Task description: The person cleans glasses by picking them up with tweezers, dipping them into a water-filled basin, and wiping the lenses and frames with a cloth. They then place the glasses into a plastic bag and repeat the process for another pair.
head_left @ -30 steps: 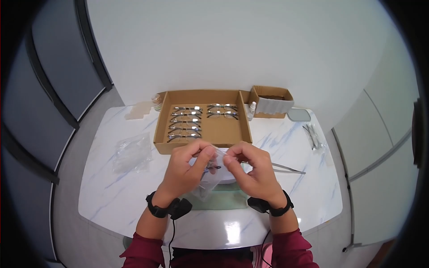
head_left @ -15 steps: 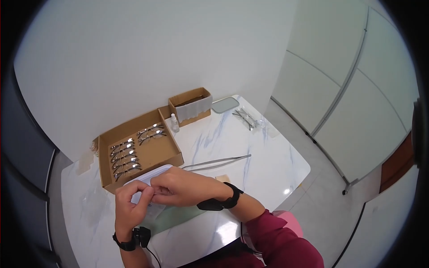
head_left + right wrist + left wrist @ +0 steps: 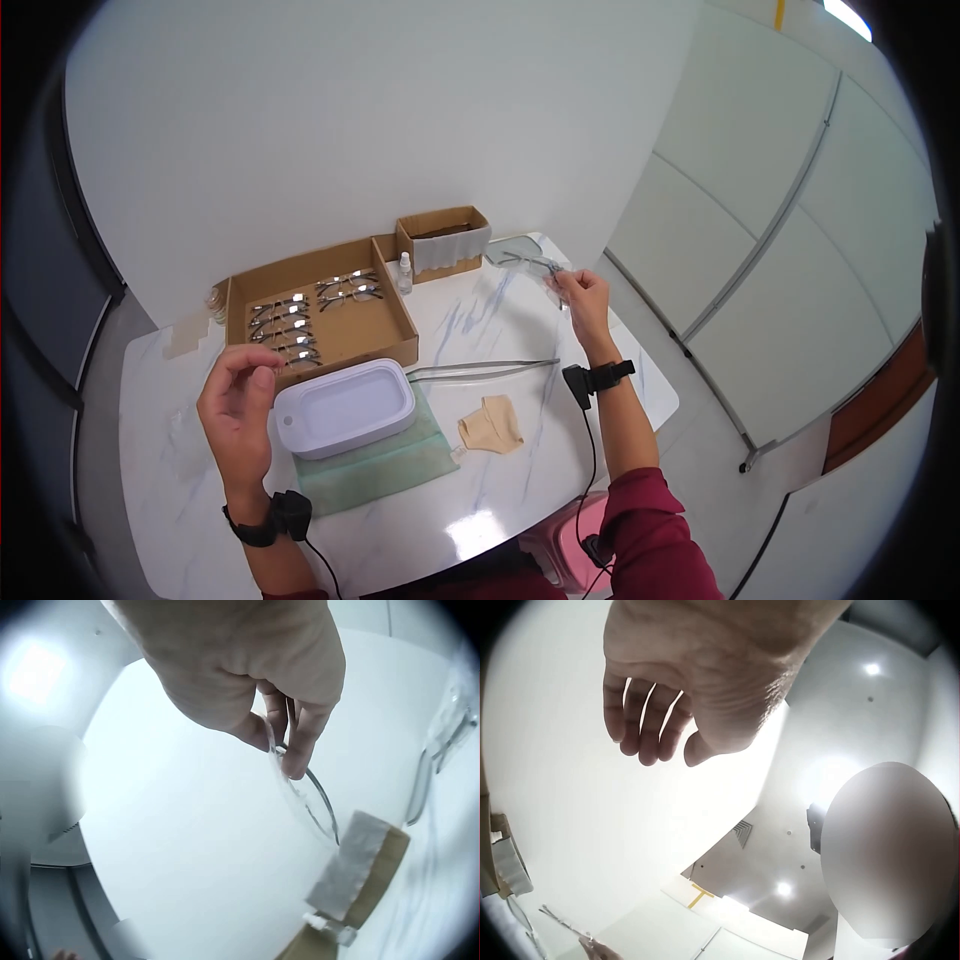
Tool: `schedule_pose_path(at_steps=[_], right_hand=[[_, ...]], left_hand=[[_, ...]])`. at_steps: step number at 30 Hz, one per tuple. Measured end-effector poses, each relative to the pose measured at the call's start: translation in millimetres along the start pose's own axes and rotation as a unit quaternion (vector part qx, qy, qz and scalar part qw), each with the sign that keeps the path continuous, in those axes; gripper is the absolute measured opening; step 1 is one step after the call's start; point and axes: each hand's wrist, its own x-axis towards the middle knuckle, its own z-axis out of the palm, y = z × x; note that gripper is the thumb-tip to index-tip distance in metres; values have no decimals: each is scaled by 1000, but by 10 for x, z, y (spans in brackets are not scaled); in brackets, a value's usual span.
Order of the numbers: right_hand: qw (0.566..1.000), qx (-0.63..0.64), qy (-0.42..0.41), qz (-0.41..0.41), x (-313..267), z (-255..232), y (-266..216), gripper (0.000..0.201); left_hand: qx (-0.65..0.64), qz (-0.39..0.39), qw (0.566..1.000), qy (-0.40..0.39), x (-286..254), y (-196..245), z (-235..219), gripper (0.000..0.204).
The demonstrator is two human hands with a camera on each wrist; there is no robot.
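Note:
Above the table's back right, my right hand (image 3: 590, 310) pinches a clear bag with a pair of glasses (image 3: 530, 262), near the grey-topped flat item (image 3: 512, 246). In the right wrist view, thumb and fingers of the right hand (image 3: 262, 675) grip the bag's edge, and a thin dark temple (image 3: 324, 796) curves below them. My left hand (image 3: 237, 412) is raised left of the pale tub (image 3: 345, 448), empty, its fingers loosely bent. The left wrist view shows the left hand (image 3: 682, 690) with fingers apart.
A cardboard tray (image 3: 398, 352) holds several glasses in two columns. Behind it stand a small spray bottle (image 3: 405, 275) and a small box (image 3: 447, 262). Tweezers (image 3: 485, 371), a beige cloth (image 3: 491, 425) and a green cloth (image 3: 400, 470) lie in front. More bagged glasses (image 3: 424, 780) are at the right.
The hands have parted from over the tub. My right hand has carried the bagged glasses to the back right, while the left has released the bag. The head view has swung right since the first frame.

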Motion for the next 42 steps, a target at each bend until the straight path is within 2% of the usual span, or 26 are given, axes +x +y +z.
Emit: schedule_pose_path(at_steps=[2,9,10,12,14,15,17,24,27,28,29,30,32,33,35,37,39,41,42], right_hand=[[998,-34,39,36,149,-226,379,14],[990,-20,111,89,338,-490,956,13],[986,-50,134,88,402,-580,1111,14],[981,-82,155,87,373,-622,1158,15],[928,-314,161,119,264,-596,1015,16],[928,-315,160,118,229,-581,974,16],[906,-392,108,121,203,-624,957,17],[897,-404,116,135,235,-562,912,19],[882,-437,116,133,369,-648,1196,21],[865,-475,130,94,465,-748,1445,23],[846,-511,144,54,485,-751,1499,26],[846,-509,146,54,500,-776,1539,26],[809,-573,130,23,415,-677,1365,34],[808,-574,129,27,374,-663,1259,34],[820,-563,57,84,351,-670,1099,51],[822,-561,74,65,370,-762,1112,59],[817,-572,54,50,258,-728,844,59],[869,-495,14,12,120,-722,712,58],[875,-481,-29,45,21,-707,585,43]], left_hand=[[1,15,1000,1,0,-3,-16,12],[1,29,1000,2,11,-21,-82,11],[1,29,1000,3,12,-22,-88,11],[-5,23,1000,4,6,-21,-109,11],[-5,24,1000,6,8,-17,-118,11],[-7,27,1000,6,7,-15,-120,11],[-4,24,1000,7,3,-11,-123,11],[-6,21,1000,2,20,10,-111,9],[5,21,1000,5,30,12,-119,10],[5,23,1000,4,30,15,-119,10],[9,21,1000,4,29,16,-119,10],[12,18,1000,5,32,16,-117,10],[11,22,1000,3,39,2,-120,10],[10,22,1000,2,33,-10,-124,10],[18,25,1000,4,36,-2,-113,11],[34,11,999,6,16,12,-134,12],[35,38,999,17,25,15,-149,13],[53,20,998,24,16,18,-182,18],[50,30,998,23,15,16,-206,18]])
